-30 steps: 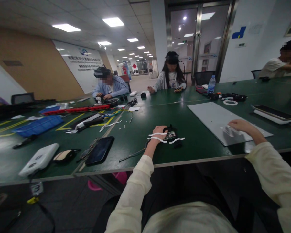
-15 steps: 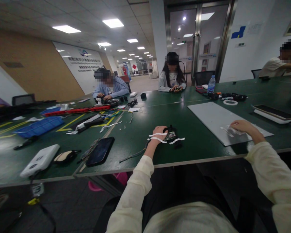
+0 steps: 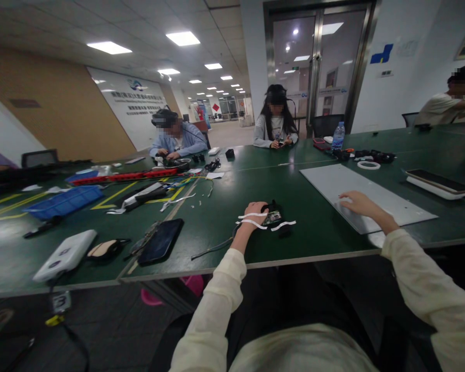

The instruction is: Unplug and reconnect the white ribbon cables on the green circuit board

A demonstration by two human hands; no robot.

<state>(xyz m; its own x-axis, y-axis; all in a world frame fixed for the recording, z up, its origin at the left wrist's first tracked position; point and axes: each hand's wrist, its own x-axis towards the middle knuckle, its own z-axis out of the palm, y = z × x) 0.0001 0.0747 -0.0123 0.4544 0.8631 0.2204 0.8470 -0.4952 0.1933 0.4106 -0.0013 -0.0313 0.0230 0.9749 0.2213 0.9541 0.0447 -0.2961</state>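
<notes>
My left hand is closed around a black device with an exposed green circuit board, resting on the table. Narrow white strips lie across my hand and beside the device. A thin dark cable trails leftward from it. Over the grey board is my right hand, palm down with fingers bent together. Whatever it may hold is hidden. A whitish patch shows under my right wrist at the board's near edge; its kind is unclear.
Left of me lie a dark phone, a white power bank and a blue tray. To the right are a white ring, a phone on a white block and a bottle. Several people sit around the green table.
My right hand has moved left across the grey board. The white strips seen at its fingers before no longer show there. My left hand stays on the device.
</notes>
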